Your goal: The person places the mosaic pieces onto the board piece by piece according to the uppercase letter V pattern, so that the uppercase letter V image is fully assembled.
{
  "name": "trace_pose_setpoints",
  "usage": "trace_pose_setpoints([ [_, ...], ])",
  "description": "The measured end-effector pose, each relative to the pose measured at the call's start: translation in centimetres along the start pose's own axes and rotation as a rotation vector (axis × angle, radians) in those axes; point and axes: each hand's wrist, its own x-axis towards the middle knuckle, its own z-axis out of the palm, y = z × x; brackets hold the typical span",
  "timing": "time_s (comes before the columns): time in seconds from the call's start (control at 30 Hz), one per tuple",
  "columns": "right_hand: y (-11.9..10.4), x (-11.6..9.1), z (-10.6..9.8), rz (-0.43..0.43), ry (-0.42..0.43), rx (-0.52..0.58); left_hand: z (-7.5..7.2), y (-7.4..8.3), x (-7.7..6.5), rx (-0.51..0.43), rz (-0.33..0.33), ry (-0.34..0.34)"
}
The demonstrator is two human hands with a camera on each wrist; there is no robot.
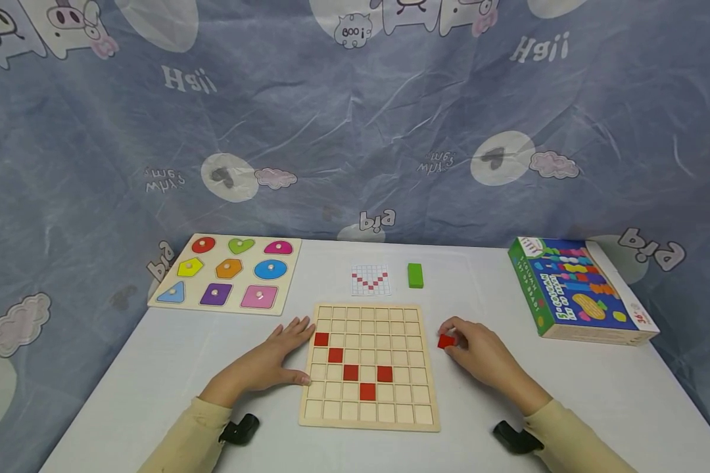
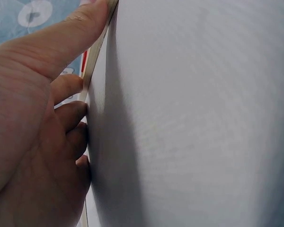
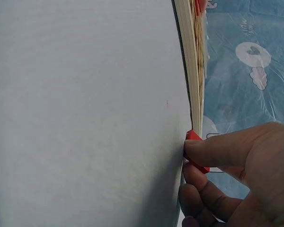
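Observation:
A wooden grid board [image 1: 369, 424] lies on the white table, with several red square tiles set in its cells in a slanting line down to the right and one more up to the right. My left hand [image 1: 270, 363] rests at the board's left edge, thumb and fingertips touching the frame. Just right of the board, my right hand [image 1: 486, 351] pinches a red tile [image 1: 446, 341] between thumb and fingers. In the right wrist view that red tile [image 3: 194, 142] is held close to the tabletop. Behind the board lies a pattern card [image 1: 371, 280] with a red V of squares.
A green block [image 1: 415, 276] is right of the card. At the back left lies a shape puzzle board [image 1: 196, 267] with knobbed pieces. A colourful game box [image 1: 584, 289] sits at the right. A patterned blue cloth [image 1: 355, 131] hangs behind the table.

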Motion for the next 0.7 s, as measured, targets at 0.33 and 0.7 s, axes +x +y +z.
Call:
trace_pose_setpoints([
  [0.33, -0.07, -0.06, -0.13, -0.015, 0.009, 0.023, -0.03, 0.01, 0.00, -0.006, -0.004, 0.002],
  [0.7, 0.05, -0.01, 0.06, -0.017, 0.025, 0.020, -0.03, 0.03, -0.03, -0.009, 0.000, 0.003],
])
